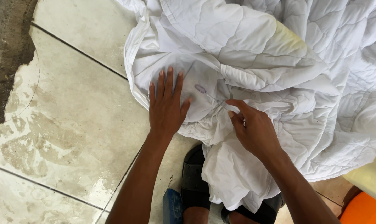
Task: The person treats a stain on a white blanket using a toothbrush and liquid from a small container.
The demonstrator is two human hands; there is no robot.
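The white quilt (279, 54) ran off the top and right edges. Its folds hid most of one black sandal (271, 207) (only a sliver showed). An orange object (364, 211) was cut off at the bottom-right corner. Whatever the right hand (254, 130) pinched was too small to tell.

White quilted blanket (279, 54), crumpled on wet tile floor, w/ small purple stain, yellowish patch.
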